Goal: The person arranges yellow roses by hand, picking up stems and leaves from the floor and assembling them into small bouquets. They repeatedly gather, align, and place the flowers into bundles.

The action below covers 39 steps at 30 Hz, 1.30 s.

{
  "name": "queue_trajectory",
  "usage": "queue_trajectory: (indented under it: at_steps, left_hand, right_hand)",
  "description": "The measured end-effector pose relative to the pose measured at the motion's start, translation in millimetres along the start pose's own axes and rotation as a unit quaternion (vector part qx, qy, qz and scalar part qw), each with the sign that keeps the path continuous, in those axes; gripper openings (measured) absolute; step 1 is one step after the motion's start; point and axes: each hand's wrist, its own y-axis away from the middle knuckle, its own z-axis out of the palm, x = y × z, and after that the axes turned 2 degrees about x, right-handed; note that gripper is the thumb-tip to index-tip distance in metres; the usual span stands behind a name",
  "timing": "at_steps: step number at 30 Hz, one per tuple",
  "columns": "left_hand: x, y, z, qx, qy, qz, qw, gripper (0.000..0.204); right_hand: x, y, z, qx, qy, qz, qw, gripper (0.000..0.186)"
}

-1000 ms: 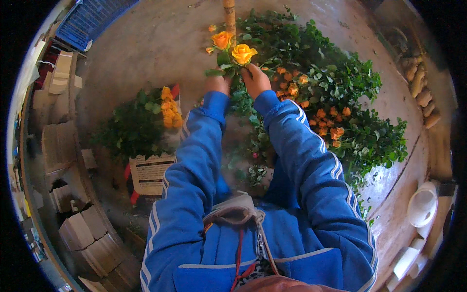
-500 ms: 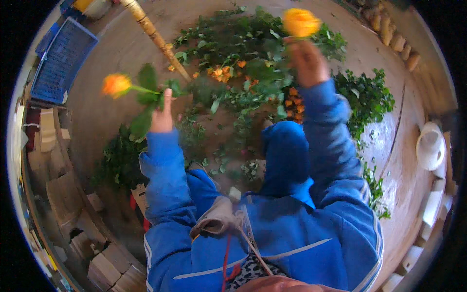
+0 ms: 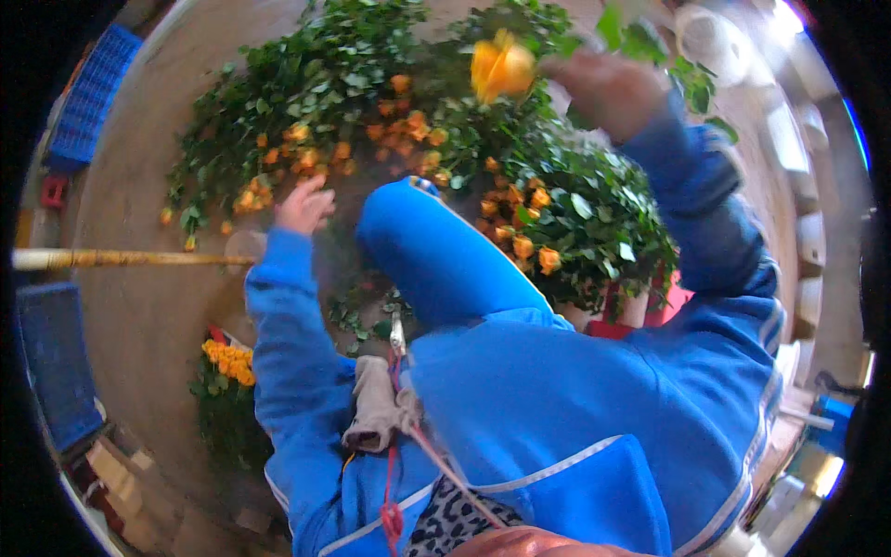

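Observation:
My right hand [image 3: 608, 93], blurred by motion, is raised at the upper right. It grips a yellow-orange rose [image 3: 501, 67] close below the bloom; leaves to the right of the hand appear to belong to its stem. My left hand [image 3: 304, 204] is held out at the left of my blue-clad knee [image 3: 408, 241], its fingers apart and nothing visible in them. Just beyond it lie orange roses [image 3: 306, 160] with their leafy stems [image 3: 278, 93] pointing away from me. More orange roses [image 3: 520, 223] lie in a leafy heap right of the knee.
A bunch of yellow-orange roses [image 3: 228, 362] stands low at my left. A pole [image 3: 139, 259] crosses the left side. Blue plastic crates [image 3: 58, 362] are at the left edge, with cardboard [image 3: 119, 473] below. White rolls or containers [image 3: 710, 42] line the right.
The view has turned to the right. The rose that was in my left hand is no longer there. My right hand still holds its rose and appears farther right.

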Motion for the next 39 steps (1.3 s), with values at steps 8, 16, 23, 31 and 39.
queue_trajectory:
  at_steps: [8, 16, 23, 31, 39]
  left_hand:
    - [-37.6, 110.2, -24.3, 0.03, -0.056, 0.038, 0.997, 0.049]
    - [-41.5, 156.5, -29.7, 0.088, -0.044, -0.018, 0.995, 0.051]
    - [-28.5, 217.1, -58.5, 0.216, -0.068, 0.165, 0.96, 0.026]
    - [-161.0, 375.8, -112.7, 0.52, -0.066, -0.02, 0.851, 0.034]
    - [-316.0, 413.1, -163.9, 0.508, -0.498, -0.228, 0.665, 0.076]
  right_hand:
    - [-86.8, 176.2, 176.1, -0.555, -0.134, 0.198, 0.797, 0.024]
    - [-80.7, 197.5, 200.4, -0.531, -0.249, 0.233, 0.775, 0.031]
    - [-109.7, 178.5, 140.4, -0.301, -0.378, 0.3, 0.822, 0.034]
    - [-164.3, 34.3, 116.1, -0.023, -0.462, 0.145, 0.875, 0.037]
    - [-267.7, -83.6, 94.1, -0.114, -0.36, 0.03, 0.926, 0.048]
